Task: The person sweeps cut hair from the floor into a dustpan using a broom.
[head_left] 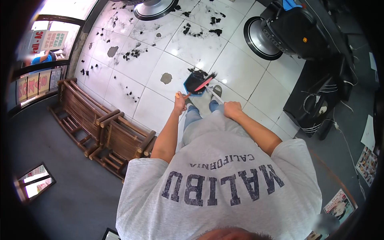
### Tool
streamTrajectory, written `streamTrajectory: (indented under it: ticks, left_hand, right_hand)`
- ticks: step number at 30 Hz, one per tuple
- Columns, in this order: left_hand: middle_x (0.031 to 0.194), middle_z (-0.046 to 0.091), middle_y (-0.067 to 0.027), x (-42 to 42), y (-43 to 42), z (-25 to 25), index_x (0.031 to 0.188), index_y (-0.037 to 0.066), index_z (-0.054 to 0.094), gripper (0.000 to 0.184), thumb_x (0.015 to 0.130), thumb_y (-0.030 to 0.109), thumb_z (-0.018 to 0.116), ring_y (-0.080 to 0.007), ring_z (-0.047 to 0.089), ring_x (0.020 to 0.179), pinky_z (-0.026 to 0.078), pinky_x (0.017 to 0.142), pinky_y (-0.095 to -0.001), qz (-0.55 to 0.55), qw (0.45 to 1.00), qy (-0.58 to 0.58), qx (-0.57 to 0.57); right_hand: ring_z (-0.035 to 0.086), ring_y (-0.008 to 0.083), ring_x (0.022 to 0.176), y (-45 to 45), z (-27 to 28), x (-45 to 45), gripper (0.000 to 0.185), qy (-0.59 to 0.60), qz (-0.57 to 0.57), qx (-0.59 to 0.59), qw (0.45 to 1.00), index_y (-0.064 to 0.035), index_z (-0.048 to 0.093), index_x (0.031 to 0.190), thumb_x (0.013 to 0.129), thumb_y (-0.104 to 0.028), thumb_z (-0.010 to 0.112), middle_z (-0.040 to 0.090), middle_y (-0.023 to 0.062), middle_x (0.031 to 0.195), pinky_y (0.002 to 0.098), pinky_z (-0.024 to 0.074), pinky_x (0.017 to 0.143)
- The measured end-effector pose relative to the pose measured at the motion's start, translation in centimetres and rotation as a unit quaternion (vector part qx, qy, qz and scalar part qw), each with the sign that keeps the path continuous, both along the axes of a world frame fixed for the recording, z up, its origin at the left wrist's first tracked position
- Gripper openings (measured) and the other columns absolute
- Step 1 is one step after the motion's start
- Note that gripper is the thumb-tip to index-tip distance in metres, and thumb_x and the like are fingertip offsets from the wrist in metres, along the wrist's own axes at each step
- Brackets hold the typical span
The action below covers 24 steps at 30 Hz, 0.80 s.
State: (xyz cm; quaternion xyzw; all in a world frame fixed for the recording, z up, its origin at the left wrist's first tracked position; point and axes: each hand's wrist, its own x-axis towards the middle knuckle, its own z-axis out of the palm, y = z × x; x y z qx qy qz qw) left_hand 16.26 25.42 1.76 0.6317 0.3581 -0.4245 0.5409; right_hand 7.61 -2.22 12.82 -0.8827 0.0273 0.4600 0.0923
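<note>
"Where are our hands?"

"The right hand [233,109] is closed round the broom handle [216,96], in front of the shirt's hem. The left hand [181,102] has its fingers drawn in, with an orange bit showing at the knuckles, but we cannot tell whether it grips the pan's handle."

"And the dustpan [191,83]?"

"It lies ahead of us, between the two hands: forward and to the right of the left hand, forward and to the left of the right. The left hand is nearer, just beside the pan's near left corner."

"So which line matters most?"

"We judge it is the broom's against the pan's. The handle slants forward and left from the right fist to the red broom head [203,85]. That head's long axis runs across the handle, near left to far right, overlapping the pan's right side as we look down. Whether the bristles touch the pan, we cannot tell."

"What lies farther out?"

"Our sandal [217,92] stands just right of the broom head. Beyond the pan, dark hair clumps [134,54] are scattered over the white tiles [256,86]. A round chair base [262,40] sits ahead to our right, and a bamboo bench [82,114] is well to our left."
</note>
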Motion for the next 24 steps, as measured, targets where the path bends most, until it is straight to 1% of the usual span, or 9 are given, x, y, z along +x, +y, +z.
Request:
streamTrajectory:
  ticks: [1, 3, 5, 7, 16, 19, 22, 23, 24]
  left_hand:
    - [0.069, 0.034, -0.0004, -0.5, 0.2, 0.1, 0.095, 0.015, 0.037, 0.052, 0.095, 0.066, 0.025, -0.0093, 0.031, 0.047, 0.031, 0.041, -0.0239, 0.007, 1.000, -0.002, 0.001]
    - [0.069, 0.034, -0.0002, -0.7, 0.9, 0.7, 0.095, 0.015, 0.037, 0.051, 0.096, 0.065, 0.025, -0.0096, 0.032, 0.047, 0.031, 0.041, -0.0237, 0.006, 0.999, -0.035, -0.010]
    - [0.086, 0.045, -0.0005, -0.6, 1.4, 0.9, 0.101, 0.014, 0.034, 0.047, 0.098, 0.059, 0.023, -0.0096, 0.033, 0.044, 0.032, 0.038, -0.0233, -0.003, 0.998, -0.058, -0.013]
    - [0.120, 0.066, -0.0011, 0.0, 2.4, 0.9, 0.113, 0.010, 0.029, 0.041, 0.102, 0.049, 0.020, -0.0095, 0.036, 0.037, 0.032, 0.032, -0.0225, -0.022, 0.997, -0.071, -0.005]
    - [0.117, 0.066, -0.0082, 3.5, 5.5, 0.8, 0.110, 0.010, 0.031, 0.045, 0.100, 0.054, 0.025, -0.0087, 0.037, 0.039, 0.033, 0.032, -0.0216, -0.042, 0.998, -0.048, 0.026]
    - [0.069, 0.045, -0.0011, 4.0, 6.3, 1.6, 0.098, 0.016, 0.035, 0.048, 0.097, 0.063, 0.025, -0.0092, 0.032, 0.046, 0.032, 0.040, -0.0235, -0.037, 0.995, -0.094, -0.004]
    - [0.085, 0.066, -0.0067, 4.5, 7.4, 0.7, 0.099, 0.015, 0.032, 0.046, 0.098, 0.060, 0.020, -0.0084, 0.030, 0.045, 0.032, 0.039, -0.0223, -0.048, 0.994, -0.101, -0.013]
    - [0.107, 0.070, -0.0099, 4.6, 7.5, 0.6, 0.098, 0.015, 0.030, 0.045, 0.100, 0.058, 0.017, -0.0080, 0.029, 0.045, 0.032, 0.038, -0.0216, -0.056, 0.993, -0.099, -0.011]
    - [0.108, 0.070, -0.0097, 4.6, 7.7, 0.5, 0.100, 0.014, 0.030, 0.045, 0.100, 0.057, 0.017, -0.0082, 0.029, 0.045, 0.033, 0.038, -0.0217, -0.054, 0.994, -0.097, -0.009]
  right_hand:
    - [0.068, 0.0312, 0.093, 0.2, -0.4, -0.4, 0.034, -0.005, -0.013, 0.000, 1.000, -0.0089, 0.065, 0.110, 0.077, -0.015, 0.060, 0.070, 0.0150, 0.097, 0.0436, 0.0533, 0.079]
    - [0.067, 0.0315, 0.094, 0.4, 0.0, -1.2, 0.035, -0.012, -0.038, -0.003, 0.999, -0.0096, 0.065, 0.111, 0.077, -0.015, 0.060, 0.070, 0.0146, 0.098, 0.0433, 0.0529, 0.080]
    - [0.066, 0.0319, 0.097, 0.3, 0.5, -1.7, 0.037, -0.012, -0.058, 0.001, 0.998, -0.0104, 0.064, 0.114, 0.077, -0.016, 0.060, 0.069, 0.0143, 0.100, 0.0438, 0.0522, 0.082]
    - [0.066, 0.0321, 0.100, 0.5, 0.7, -1.6, 0.041, -0.015, -0.079, -0.002, 0.997, -0.0116, 0.062, 0.117, 0.077, -0.017, 0.060, 0.069, 0.0141, 0.103, 0.0442, 0.0515, 0.084]
    - [0.063, 0.0324, 0.106, 2.0, 2.2, -1.3, 0.050, 0.005, -0.161, -0.026, 0.987, -0.0131, 0.059, 0.125, 0.076, -0.018, 0.060, 0.067, 0.0155, 0.111, 0.0447, 0.0509, 0.087]
    - [0.065, 0.0312, 0.101, 2.0, 2.9, -0.8, 0.046, 0.001, -0.204, -0.015, 0.979, -0.0093, 0.061, 0.121, 0.076, -0.016, 0.057, 0.068, 0.0169, 0.107, 0.0432, 0.0525, 0.084]
    - [0.069, 0.0286, 0.087, 1.1, 3.3, -1.0, 0.051, 0.007, -0.262, 0.017, 0.965, -0.0094, 0.060, 0.125, 0.075, -0.015, 0.055, 0.069, 0.0170, 0.100, 0.0407, 0.0542, 0.077]
    - [0.069, 0.0278, 0.081, 1.0, 4.1, -0.8, 0.052, 0.014, -0.286, 0.027, 0.958, -0.0094, 0.059, 0.126, 0.075, -0.014, 0.054, 0.070, 0.0169, 0.097, 0.0399, 0.0544, 0.074]
    - [0.070, 0.0269, 0.075, 0.9, 4.5, -0.8, 0.054, 0.022, -0.309, 0.038, 0.950, -0.0094, 0.059, 0.128, 0.074, -0.014, 0.054, 0.070, 0.0168, 0.094, 0.0392, 0.0546, 0.072]
